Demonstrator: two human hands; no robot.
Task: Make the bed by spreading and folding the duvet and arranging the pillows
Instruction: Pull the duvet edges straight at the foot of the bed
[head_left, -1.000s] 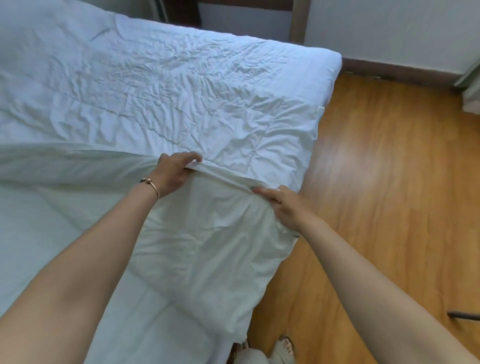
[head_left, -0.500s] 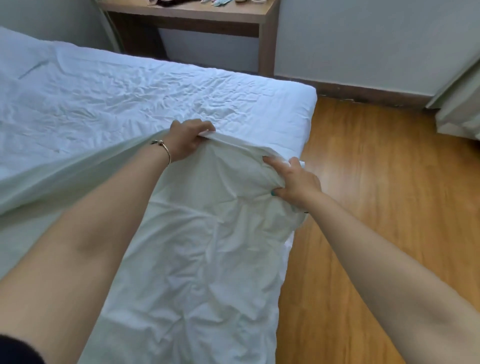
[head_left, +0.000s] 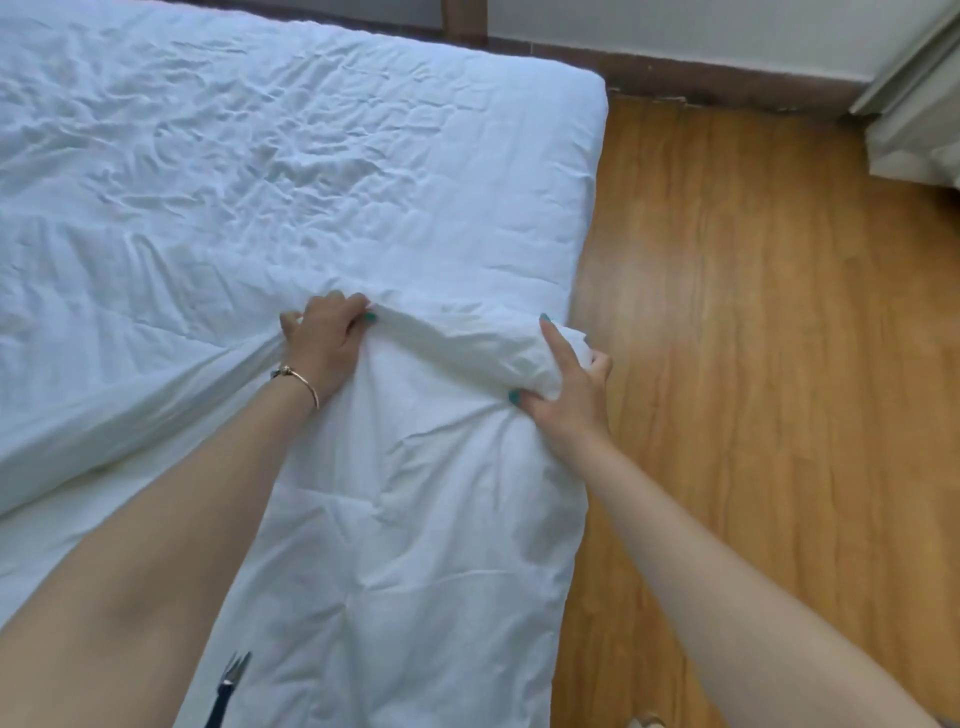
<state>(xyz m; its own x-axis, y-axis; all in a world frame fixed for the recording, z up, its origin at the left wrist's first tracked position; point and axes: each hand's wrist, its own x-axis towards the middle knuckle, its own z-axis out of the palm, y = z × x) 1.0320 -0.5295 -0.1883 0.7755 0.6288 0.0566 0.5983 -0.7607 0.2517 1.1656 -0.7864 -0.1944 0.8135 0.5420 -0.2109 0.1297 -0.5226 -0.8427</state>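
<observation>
A white duvet (head_left: 415, 519) lies over the near part of the bed (head_left: 260, 156), whose wrinkled white sheet fills the upper left. My left hand (head_left: 324, 345), with a thin bracelet on the wrist, grips the duvet's folded top edge near the bed's middle. My right hand (head_left: 569, 384) clutches the same edge at the bed's right side, thumb under the fold and forefinger stretched along it. The edge bunches into a thick roll between the two hands. No pillow is in view.
A wooden floor (head_left: 753, 364) runs along the bed's right side. A dark skirting board (head_left: 727, 88) and pale wall close off the back. A curtain (head_left: 919, 104) hangs at the top right. A wooden furniture leg (head_left: 462, 21) stands behind the bed.
Both hands have carried the duvet's edge farther up the bed and lowered it onto the sheet. The edge has rolled over into a fold between them.
</observation>
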